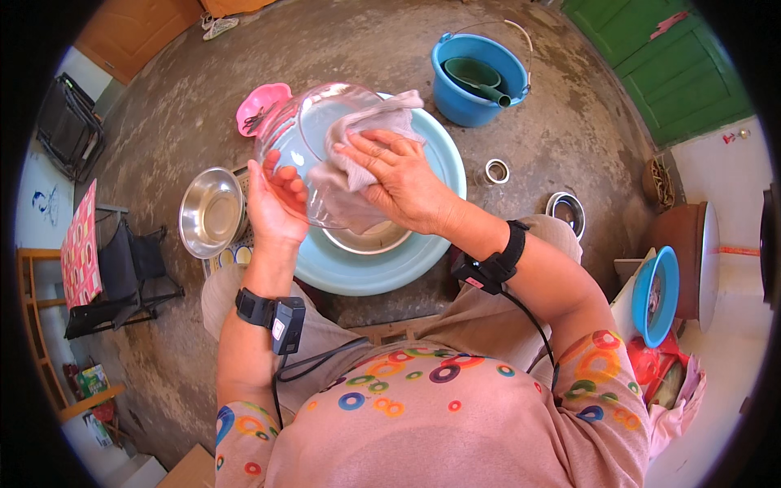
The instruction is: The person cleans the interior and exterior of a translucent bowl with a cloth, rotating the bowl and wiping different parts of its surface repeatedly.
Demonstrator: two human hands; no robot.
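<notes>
A clear, round see-through bowl [317, 100] is tilted above a large light-blue basin [439, 165]. My left hand [277, 201] supports the bowl at its near left side, palm up with the fingers curled against it. With my right hand [399, 174] I press a pale greyish-pink cloth [360, 131] onto the bowl; part of the cloth shows through its wall. Down in the basin, partly hidden by the bowl, lies a round metal pan [372, 244].
Left of the basin, a stainless-steel bowl [210, 210] leans on a tray. A pink dish [262, 100] holds scissors. At the far right stands a blue bucket [467, 113] with a green dipper [476, 76]. A roll of tape [498, 171] and a metal container [566, 210] sit on the floor.
</notes>
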